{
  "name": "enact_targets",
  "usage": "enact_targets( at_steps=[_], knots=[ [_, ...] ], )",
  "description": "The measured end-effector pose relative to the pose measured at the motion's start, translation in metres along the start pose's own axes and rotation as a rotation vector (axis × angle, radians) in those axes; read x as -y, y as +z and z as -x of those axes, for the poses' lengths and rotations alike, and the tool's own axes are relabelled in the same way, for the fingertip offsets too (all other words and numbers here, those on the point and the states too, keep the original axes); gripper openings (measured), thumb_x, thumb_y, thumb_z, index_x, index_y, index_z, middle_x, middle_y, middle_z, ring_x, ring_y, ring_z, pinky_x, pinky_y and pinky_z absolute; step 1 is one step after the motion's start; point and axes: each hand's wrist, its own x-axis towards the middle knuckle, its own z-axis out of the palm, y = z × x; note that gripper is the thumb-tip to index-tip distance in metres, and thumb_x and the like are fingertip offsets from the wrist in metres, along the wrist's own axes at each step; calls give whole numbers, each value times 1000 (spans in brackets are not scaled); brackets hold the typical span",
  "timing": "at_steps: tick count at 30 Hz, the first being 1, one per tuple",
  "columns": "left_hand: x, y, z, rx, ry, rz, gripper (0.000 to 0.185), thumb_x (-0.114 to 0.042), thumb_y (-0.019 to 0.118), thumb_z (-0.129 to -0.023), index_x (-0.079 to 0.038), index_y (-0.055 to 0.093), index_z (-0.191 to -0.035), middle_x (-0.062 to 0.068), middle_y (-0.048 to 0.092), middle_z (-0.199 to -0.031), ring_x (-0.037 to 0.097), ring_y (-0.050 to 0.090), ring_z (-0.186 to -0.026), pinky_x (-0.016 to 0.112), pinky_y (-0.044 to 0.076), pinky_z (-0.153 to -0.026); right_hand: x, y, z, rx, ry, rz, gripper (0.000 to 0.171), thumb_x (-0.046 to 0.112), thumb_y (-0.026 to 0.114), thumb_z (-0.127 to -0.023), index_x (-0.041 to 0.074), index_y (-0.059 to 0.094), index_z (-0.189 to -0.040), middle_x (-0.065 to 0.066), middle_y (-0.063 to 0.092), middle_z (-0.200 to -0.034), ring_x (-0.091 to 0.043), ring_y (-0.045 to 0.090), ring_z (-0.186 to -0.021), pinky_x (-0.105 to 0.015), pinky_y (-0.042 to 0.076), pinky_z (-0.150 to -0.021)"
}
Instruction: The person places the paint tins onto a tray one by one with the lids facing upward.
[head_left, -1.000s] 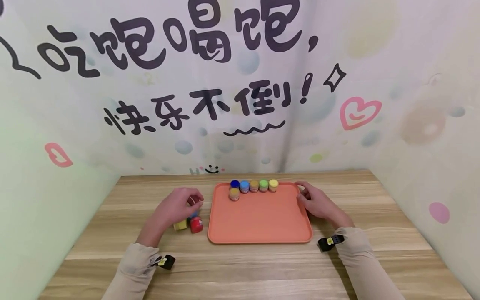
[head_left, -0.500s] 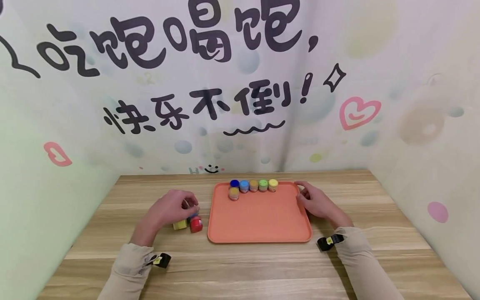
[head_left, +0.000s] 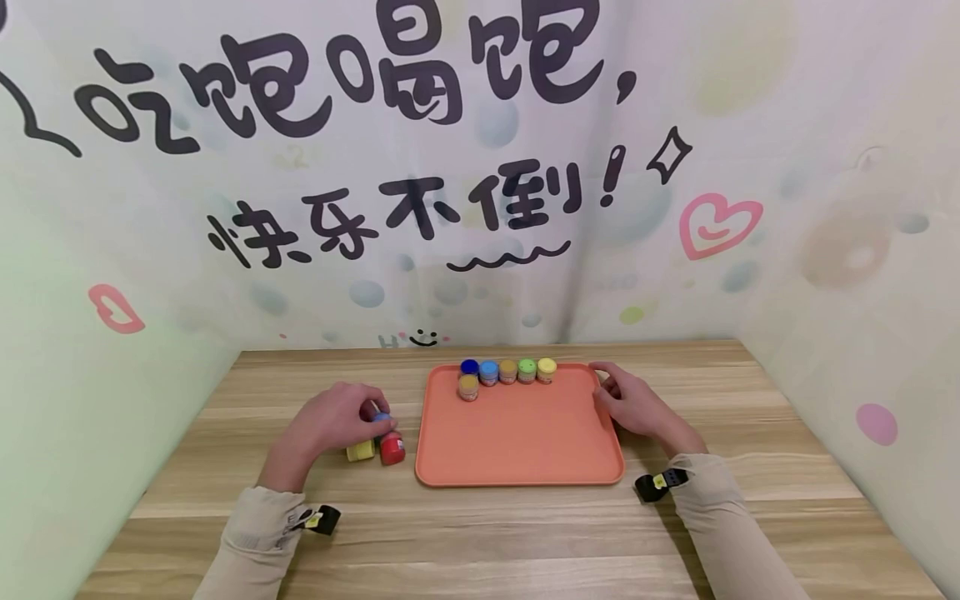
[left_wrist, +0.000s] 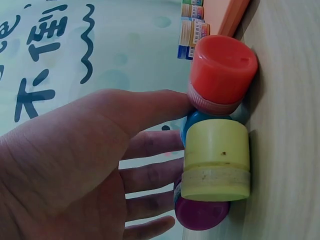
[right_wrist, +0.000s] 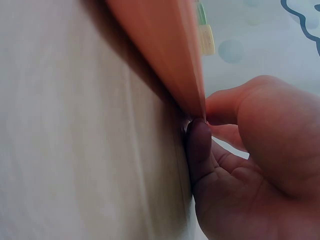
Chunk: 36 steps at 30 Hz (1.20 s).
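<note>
Head view: the orange tray (head_left: 517, 433) hasn't budged, six jars lined up along its far edge, right hand (head_left: 633, 404) still pinching the right rim. The left hand (head_left: 330, 421) has dropped back onto the jar cluster left of the tray, fingers spread, thumb touching the red-capped jar (left_wrist: 222, 75) beside the yellow one (left_wrist: 216, 160). Nothing gripped yet, I'd say.

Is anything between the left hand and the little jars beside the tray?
Nothing visible: the left hand is already at the cluster, its thumb against the red-capped jar, with the yellow-capped jar beside it. The tray lies to their right.
</note>
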Motion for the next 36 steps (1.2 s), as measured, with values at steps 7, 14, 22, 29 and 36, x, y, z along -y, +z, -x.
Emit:
enact_targets(
  at_steps=[7,14,22,29,36],
  knots=[
    [0,0,-1,-6,29,11,13,-31,80,-96,-19,78,-99,-5,73,-89,9,63,-80,34,55,-74,2,-1,2,1,3,0,51,14,55,-112,1,44,-160,-15,71,-112,-18,66,-91,-34,54,-78],
    [0,0,-3,-2,36,58,14,-28,78,-97,-16,78,-104,-4,73,-93,12,63,-84,33,56,-78,1,0,2,1,-7,3,51,13,55,-112,-1,44,-159,-16,71,-111,-18,66,-90,-35,54,-78],
    [1,-2,-4,-33,85,105,21,-25,82,-96,-12,78,-112,-2,77,-103,17,70,-98,43,61,-89,0,0,1,8,20,6,52,14,54,-112,1,42,-161,-16,70,-114,-18,66,-93,-35,55,-81],
    [-2,0,-5,-74,131,142,26,-19,80,-96,-7,77,-119,0,77,-106,17,71,-99,49,62,-93,-1,0,0,10,21,5,52,14,54,-112,1,42,-161,-17,71,-115,-19,67,-93,-36,56,-82],
    [-7,3,-9,-83,141,210,29,-17,79,-97,-5,76,-123,3,75,-115,19,71,-103,49,64,-97,-1,0,0,8,17,6,52,14,54,-112,1,42,-161,-17,70,-113,-19,66,-92,-36,55,-81]
  ],
)
